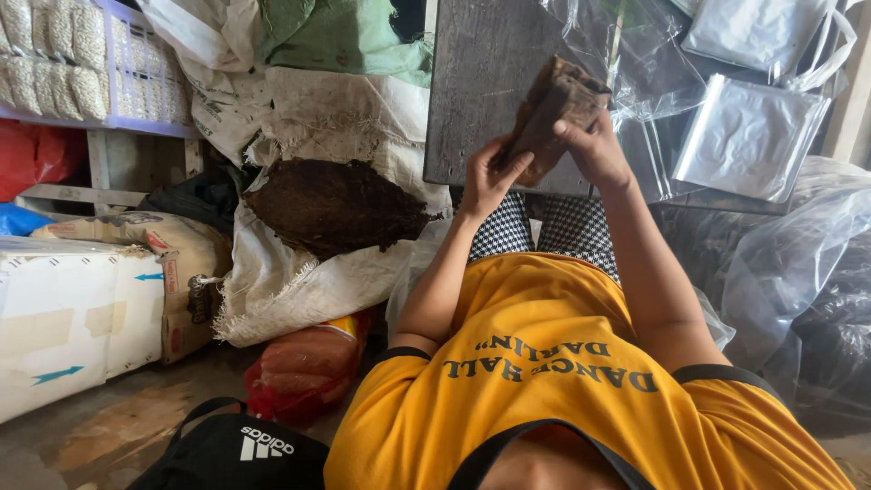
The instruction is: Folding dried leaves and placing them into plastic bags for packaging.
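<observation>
Soft, even daylight is seen throughout, seemingly cast from above and the right. Glare is thrown off the silver foil pouches (748,136) and clear plastic bags (798,272). Deep shadow is held beneath the shelf at left. Wide-angle bending is noticed at the edges; focus is kept sharp centrally.

Both hands, left (487,177) and right (594,150), grip brown leaf bundle (555,109) above dark board (476,82).

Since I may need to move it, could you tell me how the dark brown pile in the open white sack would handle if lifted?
The brown pile looks loose and fibrous, so it would probably crumble and shed. The white sack sags, so likely floppy.
</observation>
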